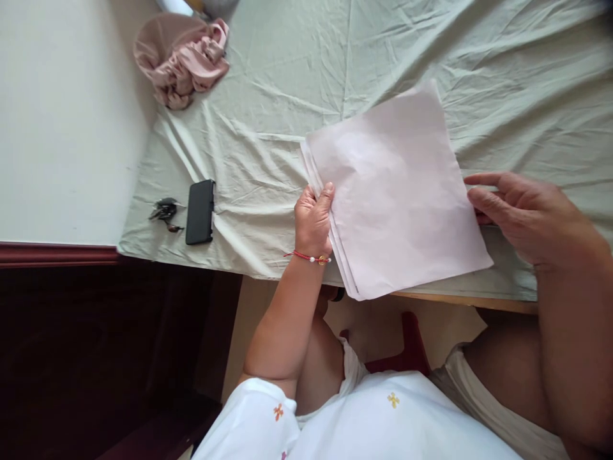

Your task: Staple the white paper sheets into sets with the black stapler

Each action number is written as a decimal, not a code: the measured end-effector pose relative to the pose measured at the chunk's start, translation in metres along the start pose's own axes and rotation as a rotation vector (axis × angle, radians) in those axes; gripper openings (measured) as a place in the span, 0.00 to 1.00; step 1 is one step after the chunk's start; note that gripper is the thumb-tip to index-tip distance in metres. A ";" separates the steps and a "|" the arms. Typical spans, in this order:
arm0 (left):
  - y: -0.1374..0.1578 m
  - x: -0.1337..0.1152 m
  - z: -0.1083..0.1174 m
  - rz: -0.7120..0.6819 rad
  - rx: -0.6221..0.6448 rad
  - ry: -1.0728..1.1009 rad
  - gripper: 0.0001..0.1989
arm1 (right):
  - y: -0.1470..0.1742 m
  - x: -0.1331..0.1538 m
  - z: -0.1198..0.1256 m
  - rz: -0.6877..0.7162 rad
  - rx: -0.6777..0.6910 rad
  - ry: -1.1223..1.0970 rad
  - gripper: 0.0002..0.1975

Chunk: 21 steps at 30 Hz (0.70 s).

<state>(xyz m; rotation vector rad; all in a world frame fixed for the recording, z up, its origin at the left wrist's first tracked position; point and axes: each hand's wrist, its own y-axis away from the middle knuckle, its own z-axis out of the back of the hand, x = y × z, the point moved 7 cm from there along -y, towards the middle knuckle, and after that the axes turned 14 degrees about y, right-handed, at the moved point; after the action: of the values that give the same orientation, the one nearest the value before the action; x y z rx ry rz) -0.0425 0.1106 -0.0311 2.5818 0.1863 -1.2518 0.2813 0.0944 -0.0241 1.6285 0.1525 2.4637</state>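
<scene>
A thin stack of white paper sheets [397, 198] is held tilted over the front edge of the cloth-covered table. Several layered edges show along its left side; the top sheet is slightly wrinkled. My left hand [313, 217] is closed around that left side, thumb on top and fingers beneath, with a red beaded bracelet [316, 259] on the wrist. At the opposite edge, my right hand [522, 214] pinches lightly, its thumb and index finger touching the paper's border. The tips of its lower fingers are hidden behind the sheets.
Left of the paper lie a black phone [200, 212] and a bunch of keys [166, 211]. A pink bundled fabric item [184, 57] rests by the wall at the back left. The pale green tablecloth [268, 83] is creased. A red stool [407, 348] shows below.
</scene>
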 end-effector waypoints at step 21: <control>0.000 0.001 0.006 -0.064 -0.184 0.087 0.06 | 0.027 0.028 -0.044 0.075 0.070 -0.413 0.18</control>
<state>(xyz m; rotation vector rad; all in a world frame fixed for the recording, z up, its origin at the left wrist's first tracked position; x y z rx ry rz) -0.0462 0.1090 -0.0358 2.4901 0.3855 -1.0881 0.2276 0.0741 -0.0113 2.1647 0.1203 2.1317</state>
